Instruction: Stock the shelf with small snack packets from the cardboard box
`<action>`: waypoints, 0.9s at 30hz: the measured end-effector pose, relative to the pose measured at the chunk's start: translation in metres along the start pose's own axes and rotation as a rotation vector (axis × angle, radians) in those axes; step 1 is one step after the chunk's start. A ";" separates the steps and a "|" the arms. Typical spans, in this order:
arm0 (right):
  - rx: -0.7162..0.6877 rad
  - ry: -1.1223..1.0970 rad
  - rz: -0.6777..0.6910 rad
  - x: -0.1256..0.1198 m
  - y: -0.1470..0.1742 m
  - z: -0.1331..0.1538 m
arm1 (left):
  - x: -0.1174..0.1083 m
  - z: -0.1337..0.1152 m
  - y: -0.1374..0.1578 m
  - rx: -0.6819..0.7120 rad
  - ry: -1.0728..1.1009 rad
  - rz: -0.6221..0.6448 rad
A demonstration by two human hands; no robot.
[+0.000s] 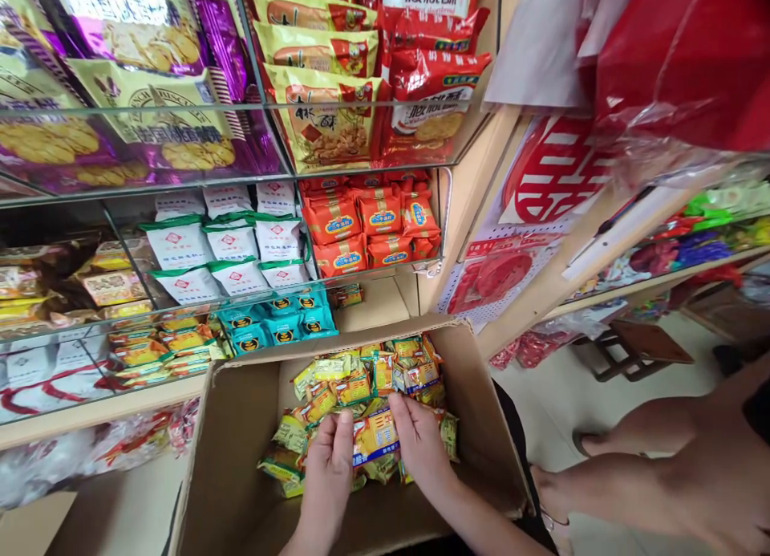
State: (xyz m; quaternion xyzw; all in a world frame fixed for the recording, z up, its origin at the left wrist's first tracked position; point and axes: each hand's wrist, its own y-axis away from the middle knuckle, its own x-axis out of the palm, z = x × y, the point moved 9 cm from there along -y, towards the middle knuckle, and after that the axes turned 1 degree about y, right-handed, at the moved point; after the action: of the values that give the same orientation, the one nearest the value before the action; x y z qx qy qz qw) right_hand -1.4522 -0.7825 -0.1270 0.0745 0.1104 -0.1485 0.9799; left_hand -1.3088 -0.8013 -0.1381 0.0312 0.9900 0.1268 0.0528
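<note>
Yellow snack packet (376, 437) with a blue lower band, held over the inside of an open cardboard box (232, 460). The left hand (328, 460) grips the packet's left end, thumb uppermost; the right hand (419, 444) pinches its right end, thumb likewise on top. The packet lies nearly level between the two hands, its printed face upward. Beneath and beyond it, small wrapped snacks (354, 386) in yellow, green and orange lie loosely heaped within the box, toward its far side.

Immediately beyond the box's far rim stands a display shelf. Its lower level bears turquoise packets (280, 331), with a bare stretch of shelf board (382, 309) to their right and yellow-and-orange packets (162, 343) to their left. Above are white packets with green edges (232, 239) and, beside them, orange-red packets (378, 215). The upper level, behind a glass front, holds purple-and-cream biscuit bags (144, 99), yellow pastry bags (328, 111) and red walnut shortbread bags (433, 99).

At right, a red double-happiness decoration (562, 171) is mounted near hanging red bags (679, 66). A brown stool (638, 347) stands on the tiled floor (562, 399), near bare legs (650, 460).
</note>
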 end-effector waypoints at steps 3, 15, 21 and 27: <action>0.114 -0.113 -0.009 0.004 0.002 -0.014 | -0.006 -0.005 0.001 0.057 -0.080 -0.083; 0.041 -0.295 0.470 0.009 0.015 0.035 | -0.025 -0.061 0.002 0.338 -0.339 0.002; -0.262 0.235 0.133 -0.070 -0.053 0.102 | -0.094 -0.137 0.005 0.814 -0.858 -0.332; -0.288 0.960 0.251 -0.039 -0.131 0.087 | -0.163 -0.082 -0.051 0.293 -1.038 -0.415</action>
State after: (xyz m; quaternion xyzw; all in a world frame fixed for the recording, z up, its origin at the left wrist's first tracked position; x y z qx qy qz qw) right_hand -1.5115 -0.9109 -0.0483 0.0112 0.5572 0.0380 0.8294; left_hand -1.1586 -0.8828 -0.0566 -0.0985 0.8271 -0.0568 0.5504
